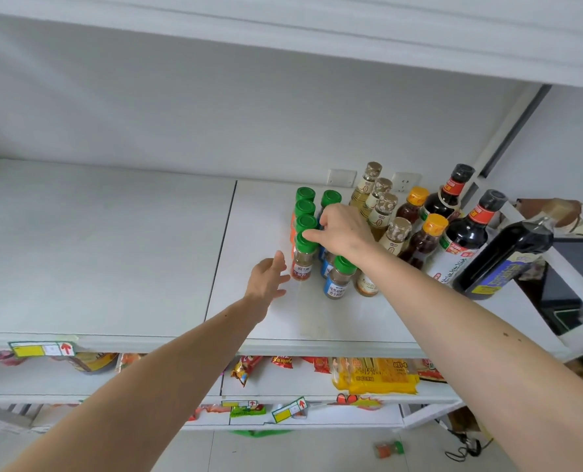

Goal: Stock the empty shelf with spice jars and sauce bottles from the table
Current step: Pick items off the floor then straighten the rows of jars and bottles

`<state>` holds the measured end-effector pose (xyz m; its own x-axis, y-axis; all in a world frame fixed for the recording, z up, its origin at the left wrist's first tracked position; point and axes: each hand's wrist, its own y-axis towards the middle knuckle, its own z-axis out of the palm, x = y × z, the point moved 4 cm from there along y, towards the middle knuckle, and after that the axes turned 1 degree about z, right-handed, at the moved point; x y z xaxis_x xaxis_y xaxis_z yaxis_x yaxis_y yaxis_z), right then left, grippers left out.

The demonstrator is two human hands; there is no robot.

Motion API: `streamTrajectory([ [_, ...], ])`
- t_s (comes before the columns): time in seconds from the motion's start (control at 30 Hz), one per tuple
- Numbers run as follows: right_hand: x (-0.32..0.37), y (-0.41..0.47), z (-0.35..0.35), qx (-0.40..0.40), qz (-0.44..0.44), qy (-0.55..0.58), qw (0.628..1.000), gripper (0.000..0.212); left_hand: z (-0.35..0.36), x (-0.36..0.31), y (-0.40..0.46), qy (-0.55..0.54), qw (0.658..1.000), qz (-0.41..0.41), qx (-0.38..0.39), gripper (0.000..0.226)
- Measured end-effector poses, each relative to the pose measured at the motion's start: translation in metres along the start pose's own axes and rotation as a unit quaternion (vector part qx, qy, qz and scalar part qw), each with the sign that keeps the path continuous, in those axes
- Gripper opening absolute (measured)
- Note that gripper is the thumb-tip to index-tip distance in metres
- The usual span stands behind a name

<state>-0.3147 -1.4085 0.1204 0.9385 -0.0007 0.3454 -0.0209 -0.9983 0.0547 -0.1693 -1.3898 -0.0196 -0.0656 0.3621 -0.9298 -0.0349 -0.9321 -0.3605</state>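
Spice jars being squared up on the shelf (317,321)

Nearest, the left hand (266,279) is being held open with nothing in its grip, beside the front red-label jar (303,255). That jar's green cap is being pinched by the right hand (343,233); a sideways nudge is likely to topple the packed jar rows (305,207) or sauce bottles (453,216) behind.

Green-capped spice jars (304,257) stand upright in two rows on the white shelf (119,253) — beside them, pale, amber and dark sauce bottles (467,233), upright, crowd the right end.
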Motion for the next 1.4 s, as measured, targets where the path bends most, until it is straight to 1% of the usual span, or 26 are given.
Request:
streamTrajectory([
  [0.07, -0.004, -0.007, -0.002, -0.019, -0.01, 0.002, 1.0, 0.044, 0.001, 0.003, -0.005, -0.006, 0.999, 0.016, -0.032, 0.048],
  [0.13, -0.008, -0.015, -0.004, -0.026, -0.031, 0.011, 0.999, 0.037, 0.005, 0.005, -0.013, -0.007, 0.998, 0.027, -0.054, 0.045],
  [0.23, -0.014, -0.03, -0.007, -0.012, -0.07, 0.053, 0.996, 0.018, 0.014, 0.01, -0.028, 0.005, 0.995, 0.049, -0.084, 0.038],
  [0.37, -0.034, -0.057, -0.013, 0.002, -0.094, 0.086, 0.992, 0.01, 0.037, 0.012, -0.057, 0.013, 0.985, 0.106, -0.136, 0.022],
  [0.5, -0.068, -0.094, -0.021, 0.03, -0.125, 0.106, 0.986, 0.006, 0.072, 0.024, -0.094, 0.021, 0.972, 0.145, -0.184, 0.018],
  [0.6, -0.101, -0.123, -0.024, 0.045, -0.139, 0.112, 0.983, 0.008, 0.106, 0.041, -0.123, 0.029, 0.962, 0.173, -0.211, 0.015],
  [0.77, -0.162, -0.172, -0.01, 0.074, -0.14, 0.131, 0.979, 0.012, 0.158, 0.099, -0.168, 0.063, 0.951, 0.186, -0.238, 0.02],
  [0.83, -0.188, -0.189, 0.002, 0.091, -0.13, 0.135, 0.978, 0.011, 0.175, 0.129, -0.179, 0.084, 0.953, 0.174, -0.234, 0.02],
  [0.97, -0.237, -0.213, 0.032, 0.117, -0.091, 0.166, 0.975, 0.009, 0.201, 0.175, -0.193, 0.107, 0.962, 0.136, -0.209, 0.013],
  [1.13, -0.297, -0.237, 0.083, 0.131, -0.031, 0.211, 0.968, 0.011, 0.219, 0.225, -0.19, 0.145, 0.969, 0.116, -0.166, 0.018],
  [1.27, -0.356, -0.256, 0.132, 0.132, 0.067, 0.224, 0.963, 0.016, 0.232, 0.279, -0.176, 0.185, 0.975, 0.073, -0.1, 0.01],
  [1.4, -0.423, -0.284, 0.187, 0.127, 0.144, 0.234, 0.953, 0.009, 0.245, 0.347, -0.165, 0.206, 0.977, 0.028, -0.049, 0.01],
])
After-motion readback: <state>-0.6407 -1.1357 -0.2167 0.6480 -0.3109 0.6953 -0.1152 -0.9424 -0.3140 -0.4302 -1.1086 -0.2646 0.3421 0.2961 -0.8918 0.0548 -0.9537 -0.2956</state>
